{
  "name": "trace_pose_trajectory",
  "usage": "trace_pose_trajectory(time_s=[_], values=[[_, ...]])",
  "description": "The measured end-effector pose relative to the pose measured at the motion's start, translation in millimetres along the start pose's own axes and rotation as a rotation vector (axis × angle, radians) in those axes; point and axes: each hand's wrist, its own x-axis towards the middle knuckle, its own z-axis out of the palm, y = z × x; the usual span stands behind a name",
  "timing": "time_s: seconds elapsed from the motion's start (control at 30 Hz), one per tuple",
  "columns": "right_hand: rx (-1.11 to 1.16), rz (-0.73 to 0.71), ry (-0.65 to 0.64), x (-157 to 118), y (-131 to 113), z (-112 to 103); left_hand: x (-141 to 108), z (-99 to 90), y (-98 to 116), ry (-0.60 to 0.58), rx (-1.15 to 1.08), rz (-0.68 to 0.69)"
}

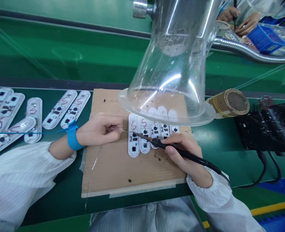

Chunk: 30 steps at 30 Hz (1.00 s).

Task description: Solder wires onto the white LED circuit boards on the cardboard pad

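My right hand [184, 151] grips a black-handled soldering iron [158, 142], its tip touching or just above the leftmost circuit board [134, 137] in a row of several white, rounded boards. Pinched in my left hand [103, 129] is a thin solder wire [125, 130], whose end reaches the same spot as the iron's tip. The wire's loose tail [95, 161] hangs below that hand. A blue wrist strap [74, 137] with a cord circles my left wrist. The row lies on a sheet of cardboard [108, 174], with its right boards partly behind a clear hood.
A clear fume hood [171, 80] hangs low over the cardboard. More white boards [60, 108] lie at left. To the right are a brown cylinder [229, 103] and a black box [268, 125] with cables. Across the divider a co-worker's hands [249, 24] work beside a blue bin [265, 38].
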Motion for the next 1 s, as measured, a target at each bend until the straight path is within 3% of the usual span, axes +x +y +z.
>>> trace_pose_trajectory(time_s=[0.27,0.57,0.8,1.0], values=[[-0.016,0.009,-0.006,0.1,1.5,1.1,0.5,0.3,-1.9,0.043,0.037,0.021],[0.001,0.006,0.003,0.2,2.6,6.0,0.7,0.5,-0.7,0.011,-0.004,-0.004],[-0.044,-0.114,-0.021,4.7,-7.6,9.2,-0.4,-0.3,-1.8,0.019,-0.008,0.008],[-0.041,-0.072,0.010,2.3,-1.8,8.2,0.5,0.8,-2.2,0.021,0.008,0.040]])
